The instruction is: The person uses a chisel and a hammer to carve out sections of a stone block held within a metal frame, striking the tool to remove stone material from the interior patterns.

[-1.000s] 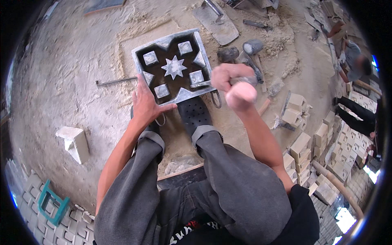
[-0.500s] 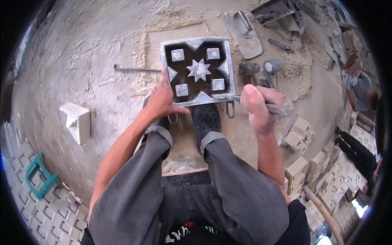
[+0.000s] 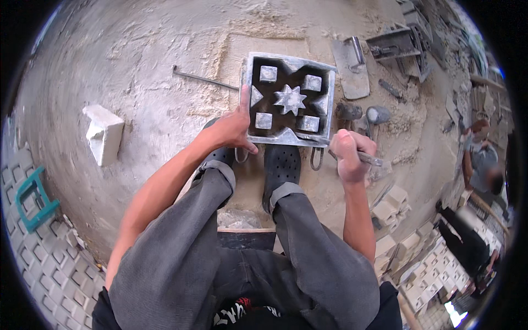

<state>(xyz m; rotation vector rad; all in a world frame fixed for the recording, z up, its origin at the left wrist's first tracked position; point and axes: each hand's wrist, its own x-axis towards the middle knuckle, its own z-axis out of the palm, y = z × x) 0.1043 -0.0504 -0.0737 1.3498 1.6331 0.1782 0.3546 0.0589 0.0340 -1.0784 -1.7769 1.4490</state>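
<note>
A square grey metal mould [image 3: 331, 102] stands in front of my feet, its cavity showing an eight-pointed star, square blocks at the corners and triangular points along the sides. My left hand [image 3: 235, 127] grips its near left corner, index finger along the left wall and thumb near the front edge. Just off the near right corner, my right hand [image 3: 352, 154] is closed around a slim grey hand tool [image 3: 369, 159] with a flattened, dusty end; its exact kind is unclear. Wire loops [image 3: 317, 159] hang from the mould's near side.
A thin metal rod [image 3: 206, 79] reaches the mould's left side. Right of the mould lie a flat trowel [image 3: 352, 74], a mallet [image 3: 378, 115] and scrap metal forms [image 3: 396, 47]. A broken pale block [image 3: 103, 135] sits left. Cast blocks [image 3: 429, 283] and another person [image 3: 484, 157] are at right.
The tool in my right hand has drawn back from the mould's near rim, to just outside its right corner. My left hand keeps its hold. The whole view has shifted and turned slightly.
</note>
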